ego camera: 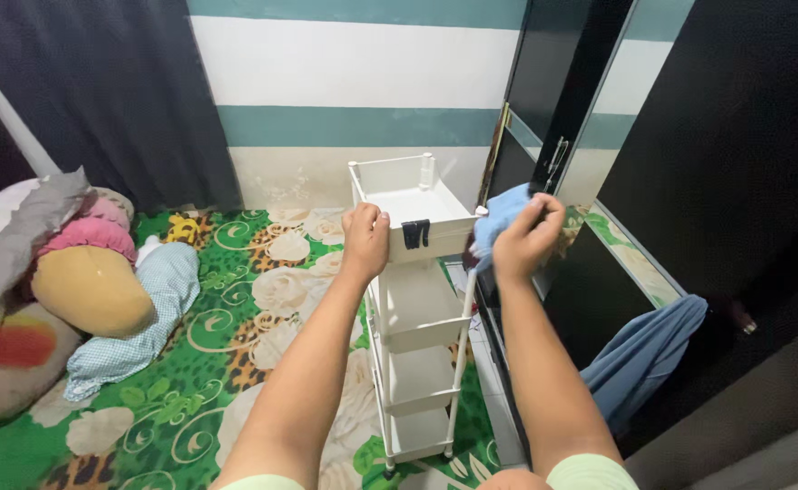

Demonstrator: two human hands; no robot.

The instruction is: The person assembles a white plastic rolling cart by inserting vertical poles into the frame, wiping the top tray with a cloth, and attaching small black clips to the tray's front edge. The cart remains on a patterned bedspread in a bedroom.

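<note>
A white tiered cart with several trays stands on the floor in front of me. My left hand grips the near left corner of its top tray. My right hand is closed on a light blue cloth, pressed against the tray's right corner post. A black clip hangs on the top tray's front wall between my hands.
A green floral mattress with pillows and a checked cloth lies to the left. A black wardrobe with a mirror door stands right, blue fabric hanging from it. A dark curtain hangs at back left.
</note>
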